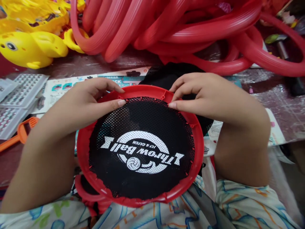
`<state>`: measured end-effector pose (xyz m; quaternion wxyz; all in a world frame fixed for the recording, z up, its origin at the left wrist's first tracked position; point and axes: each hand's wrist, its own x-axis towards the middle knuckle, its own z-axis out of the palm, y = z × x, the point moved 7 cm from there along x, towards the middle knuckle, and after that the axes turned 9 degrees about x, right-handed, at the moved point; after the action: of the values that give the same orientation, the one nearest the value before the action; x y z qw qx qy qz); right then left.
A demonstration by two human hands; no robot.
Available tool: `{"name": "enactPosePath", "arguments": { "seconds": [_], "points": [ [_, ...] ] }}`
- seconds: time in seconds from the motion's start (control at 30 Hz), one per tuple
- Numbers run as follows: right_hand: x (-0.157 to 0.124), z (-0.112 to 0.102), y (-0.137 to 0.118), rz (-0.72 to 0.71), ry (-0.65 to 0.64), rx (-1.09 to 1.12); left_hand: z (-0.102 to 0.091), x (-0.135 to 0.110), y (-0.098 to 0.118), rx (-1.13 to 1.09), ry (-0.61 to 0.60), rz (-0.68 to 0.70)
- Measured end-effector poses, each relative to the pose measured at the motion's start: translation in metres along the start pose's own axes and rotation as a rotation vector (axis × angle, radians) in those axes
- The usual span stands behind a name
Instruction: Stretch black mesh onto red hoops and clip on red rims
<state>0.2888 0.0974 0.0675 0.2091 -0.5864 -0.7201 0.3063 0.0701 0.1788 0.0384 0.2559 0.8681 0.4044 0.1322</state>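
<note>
Head cam: clear plastic trays (43,79) stacked at left of frame, rows of small compartments with little round shiny bits in them; bits too small to identify. Upper left: yellow shells (64,16) with small dark pieces inside, unclear what. Yellow animal-shaped toy (30,49) lies just below those.

Other stuff: heap of ribbed red hoops (214,30) across the top of frame, overlapping, crowding the back of the dark red table (90,65). Orange plastic tool (22,132) near left edge, beside the trays. Printed cards (51,97) lie flat behind and under the work. Loose black mesh (186,67) sits behind the rim, partly hidden by it and by the right hand (194,95).

Main piece: red ring frame (199,149), mid-frame, over the lap, tilted. Black mesh disc (143,117) sits inside it, white "Throw Ball" print upside down in frame. Small red pegs show along the mesh edge.

Hands: both grasp the ring at its upper edge. Left hand (92,100) at upper left of the rim, thumb on the mesh border, fingertips over the rim. Right hand mirrors it at upper right, fingers curled, thumb on the mesh edge. Can't tell how hard either presses. Elbows bent, forearms angled inward.
</note>
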Motion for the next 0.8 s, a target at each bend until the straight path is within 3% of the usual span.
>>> {"name": "enactPosePath", "arguments": {
  "seconds": [0.1,0.2,0.33,0.43,0.5,0.63,0.8],
  "points": [
    [0.0,0.005,-0.002,-0.065,-0.059,-0.022,0.006,0.004,-0.01,-0.229,-0.034,-0.101],
    [0.001,0.004,0.0,-0.052,-0.026,-0.02,0.007,0.008,-0.012,-0.302,0.001,-0.126],
    [0.003,0.004,0.001,-0.038,-0.012,-0.003,0.006,0.009,-0.012,-0.26,0.031,-0.153],
    [0.003,0.008,0.001,-0.056,-0.037,-0.049,0.001,0.006,-0.008,-0.106,0.108,-0.131],
    [0.003,0.012,0.001,-0.062,-0.074,-0.101,-0.004,0.004,0.002,0.054,0.19,-0.029],
    [0.005,0.02,-0.001,-0.046,-0.115,-0.182,-0.009,-0.004,0.032,0.246,0.323,0.328],
    [0.007,0.018,-0.002,0.022,-0.032,-0.206,0.003,-0.008,0.042,0.243,0.224,0.52]
  ]
}}
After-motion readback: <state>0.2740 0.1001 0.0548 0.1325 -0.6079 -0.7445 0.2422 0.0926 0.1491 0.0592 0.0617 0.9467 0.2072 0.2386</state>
